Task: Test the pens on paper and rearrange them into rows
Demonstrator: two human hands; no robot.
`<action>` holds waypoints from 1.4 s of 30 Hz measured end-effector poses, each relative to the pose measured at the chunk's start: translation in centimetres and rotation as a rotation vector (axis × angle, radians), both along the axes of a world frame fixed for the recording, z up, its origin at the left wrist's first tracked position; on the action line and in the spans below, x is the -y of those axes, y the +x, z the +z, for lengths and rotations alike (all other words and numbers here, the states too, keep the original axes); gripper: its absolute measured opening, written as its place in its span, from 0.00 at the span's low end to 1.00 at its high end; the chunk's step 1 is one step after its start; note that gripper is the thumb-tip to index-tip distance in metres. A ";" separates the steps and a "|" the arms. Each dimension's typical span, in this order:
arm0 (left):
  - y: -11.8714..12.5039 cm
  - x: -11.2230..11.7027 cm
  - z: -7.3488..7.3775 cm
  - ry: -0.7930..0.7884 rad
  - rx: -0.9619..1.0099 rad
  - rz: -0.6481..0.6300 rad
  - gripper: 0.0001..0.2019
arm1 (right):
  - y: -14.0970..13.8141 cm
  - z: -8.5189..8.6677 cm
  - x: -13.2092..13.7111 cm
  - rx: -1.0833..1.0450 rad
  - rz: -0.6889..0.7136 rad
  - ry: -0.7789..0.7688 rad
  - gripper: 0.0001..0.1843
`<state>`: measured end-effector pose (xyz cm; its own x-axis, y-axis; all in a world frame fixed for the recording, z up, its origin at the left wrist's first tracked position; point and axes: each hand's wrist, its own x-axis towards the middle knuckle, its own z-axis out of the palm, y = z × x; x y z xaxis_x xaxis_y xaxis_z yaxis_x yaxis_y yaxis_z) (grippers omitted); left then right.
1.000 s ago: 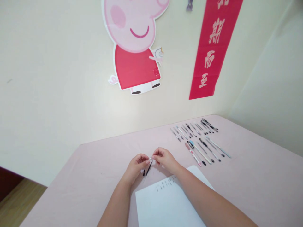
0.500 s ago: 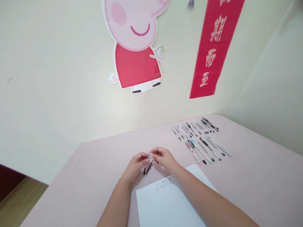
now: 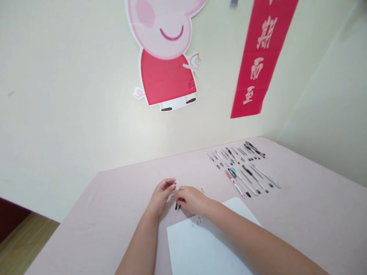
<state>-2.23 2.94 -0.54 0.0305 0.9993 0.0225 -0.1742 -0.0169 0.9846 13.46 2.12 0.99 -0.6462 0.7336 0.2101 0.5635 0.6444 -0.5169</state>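
My left hand (image 3: 163,194) is raised over the table, its thumb and fingers pinched on a small clear piece whose kind I cannot make out. Close beside it, my right hand (image 3: 192,199) is lower, with curled fingers around a spot above a slim black pen part (image 3: 179,207). Those fingers hide most of that part, and whether they grip it I cannot tell. A short black piece (image 3: 176,206) lies just left of it. Under my right forearm is a white sheet of paper (image 3: 200,244) with small dark marks along its top edge.
Several pens (image 3: 249,179) and pen parts lie in two rows at the right. A tiny grey piece (image 3: 202,190) rests beyond my right wrist. The pink-covered table (image 3: 129,198) meets a wall with a pig cutout (image 3: 169,78) and a red banner (image 3: 259,57).
My hands were together at the small clear piece. Now my right hand has come down and left, over the black pen part, while my left hand keeps its pinch slightly higher and farther left.
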 end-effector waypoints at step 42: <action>0.6 -0.1 -0.5 0.202 -0.287 -0.096 0.07 | 2.8 2.2 -2.1 -0.460 -0.214 -0.391 0.07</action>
<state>-1.64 3.03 -1.08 0.1581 0.9678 0.1957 0.0984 -0.2127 0.9721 16.28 4.19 3.22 -0.3844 0.9151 0.1218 0.3235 0.2571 -0.9106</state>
